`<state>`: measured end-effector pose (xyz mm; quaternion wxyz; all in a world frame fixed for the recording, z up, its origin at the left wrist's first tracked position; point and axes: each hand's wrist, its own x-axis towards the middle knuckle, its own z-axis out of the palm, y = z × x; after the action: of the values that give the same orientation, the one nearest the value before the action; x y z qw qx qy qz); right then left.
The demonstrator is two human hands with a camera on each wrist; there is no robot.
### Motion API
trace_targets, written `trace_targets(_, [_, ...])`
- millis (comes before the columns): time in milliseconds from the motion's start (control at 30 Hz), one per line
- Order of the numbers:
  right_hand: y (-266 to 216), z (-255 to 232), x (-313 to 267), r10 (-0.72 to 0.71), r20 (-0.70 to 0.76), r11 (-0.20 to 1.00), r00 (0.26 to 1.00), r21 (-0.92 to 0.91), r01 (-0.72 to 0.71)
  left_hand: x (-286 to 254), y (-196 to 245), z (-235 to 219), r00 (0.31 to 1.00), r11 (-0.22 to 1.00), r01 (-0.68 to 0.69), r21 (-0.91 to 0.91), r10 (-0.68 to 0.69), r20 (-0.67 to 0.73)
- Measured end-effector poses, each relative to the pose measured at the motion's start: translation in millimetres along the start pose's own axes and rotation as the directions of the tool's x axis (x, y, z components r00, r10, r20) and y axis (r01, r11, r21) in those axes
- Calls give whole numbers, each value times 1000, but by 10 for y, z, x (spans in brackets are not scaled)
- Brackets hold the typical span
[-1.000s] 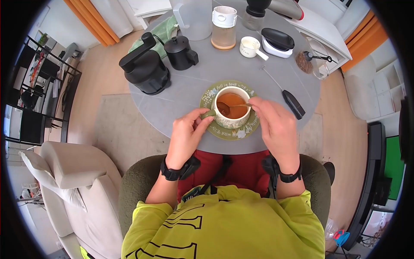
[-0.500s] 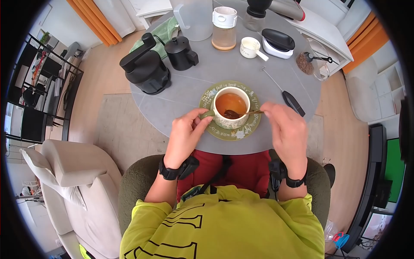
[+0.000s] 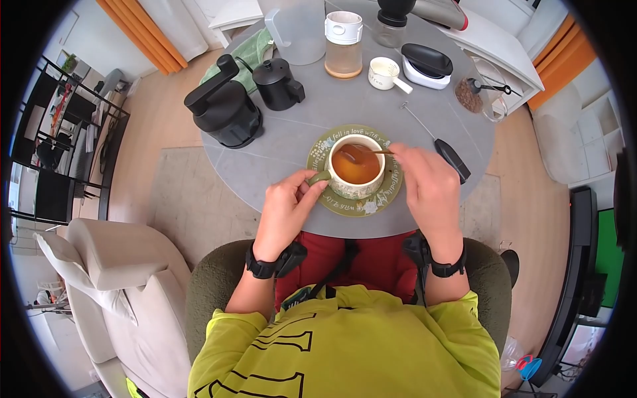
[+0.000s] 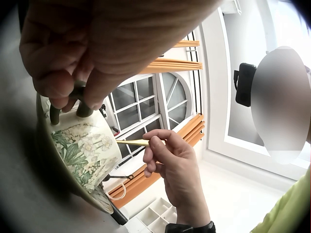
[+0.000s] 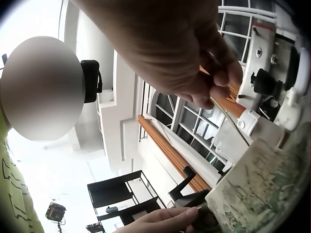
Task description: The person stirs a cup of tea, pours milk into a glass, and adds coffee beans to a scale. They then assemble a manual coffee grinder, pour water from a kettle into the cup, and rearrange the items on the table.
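A flower-patterned cup (image 3: 357, 190) of amber-brown liquid (image 3: 358, 171) stands on a green saucer (image 3: 321, 147) with white lettering. My left hand (image 3: 284, 207) pinches the cup's green handle (image 3: 320, 177) between thumb and fingers; the left wrist view shows the grip close up. With my right hand (image 3: 431, 189) I pinch the end of a gold-coloured spoon (image 4: 133, 142), whose bowl dips into the liquid near the far side of the cup. From the right wrist view, the spoon's thin handle (image 5: 232, 119) slants from my fingertips to the cup rim.
A milk frother (image 3: 451, 160) lies right of the saucer. Farther back on the grey round table (image 3: 265, 166) stand a black grinder-like appliance (image 3: 229, 113), a black pot (image 3: 279, 84), a lidded glass jar (image 3: 344, 50), a small white handled cup (image 3: 385, 73) and a tipped glass jar (image 3: 469, 98).
The spoon has circled in the cup, its bowl passing from the left to the near side, then to the far side. My right hand moved right, then back left; my left hand stayed put.
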<state>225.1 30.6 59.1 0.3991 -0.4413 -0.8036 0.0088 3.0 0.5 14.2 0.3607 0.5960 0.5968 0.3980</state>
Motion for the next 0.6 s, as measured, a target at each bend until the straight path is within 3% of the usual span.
trace_targets(67, [26,-31,0,-14,-45,998,999,-57,11,2,-36,-6,1000,1000,-18,16,17,9])
trace_targets(300, [-44,-263,-29,18,7,995,1000,-95,-17,5,-43,0,999,1000,-22,13,21,26])
trace_targets(467, [-96,-184,-27,9,52,996,999,88,-14,22,-25,-7,1000,1000,-15,13,15,25])
trace_targets(600, [-134,-80,-37,-5,51,993,999,118,-1,14,-37,-5,999,1000,-12,17,12,32])
